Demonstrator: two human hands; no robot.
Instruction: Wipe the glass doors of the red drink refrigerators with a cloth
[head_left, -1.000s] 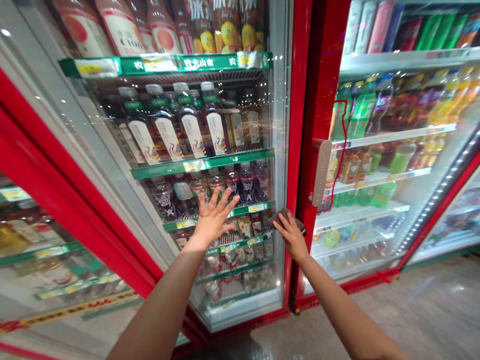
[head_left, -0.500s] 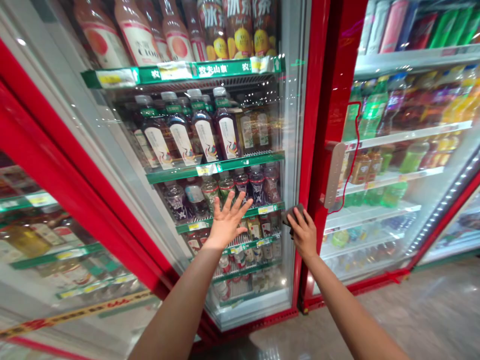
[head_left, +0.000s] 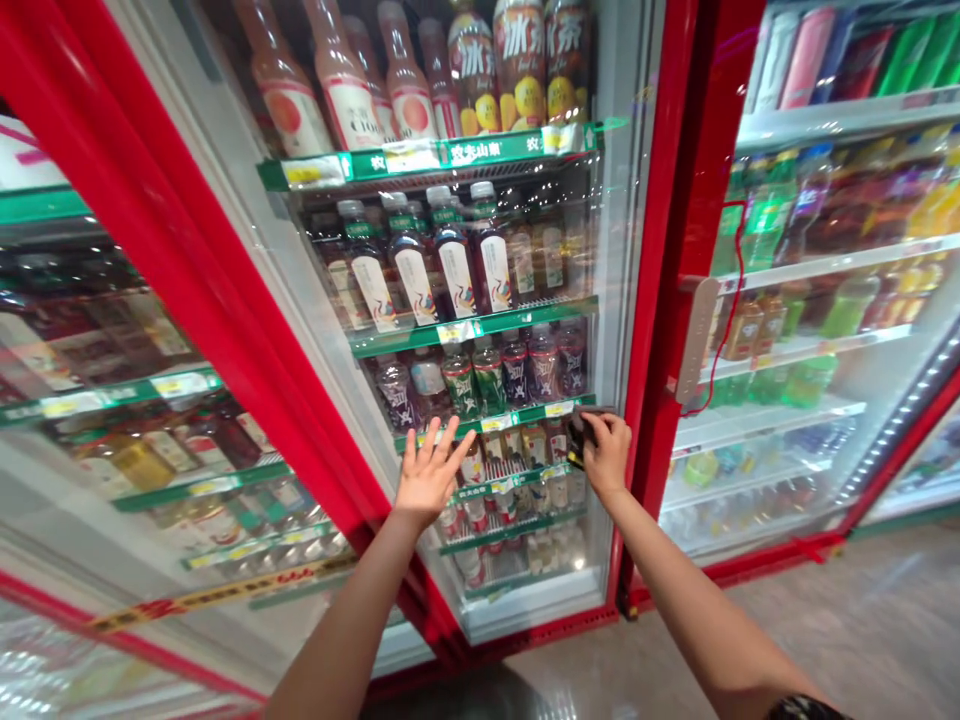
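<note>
My left hand (head_left: 426, 478) is raised with its fingers spread, in front of the glass door (head_left: 277, 300) of a red-framed drinks fridge. Nothing is in it; whether it touches the glass I cannot tell. To its right, my right hand (head_left: 609, 450) grips a small dark thing with a bit of yellow (head_left: 577, 440), close to the door's right edge. Its kind is not clear. Behind the glass, dark bottles with white labels (head_left: 455, 265) stand on a green-edged shelf, with smaller bottles (head_left: 514, 368) on the shelf below.
A red door frame (head_left: 652, 300) runs down the right of the glass. Beyond it are a pale handle (head_left: 698, 340) with a red cord (head_left: 739, 270) and another lit drinks fridge. More shelves of bottles are at left. Grey floor (head_left: 885, 620) lies below.
The view has swung left, so the fridge appears farther right. My left hand has moved lower and left against the shelves. My right hand has turned and its fingers are more pinched around the dark thing.
</note>
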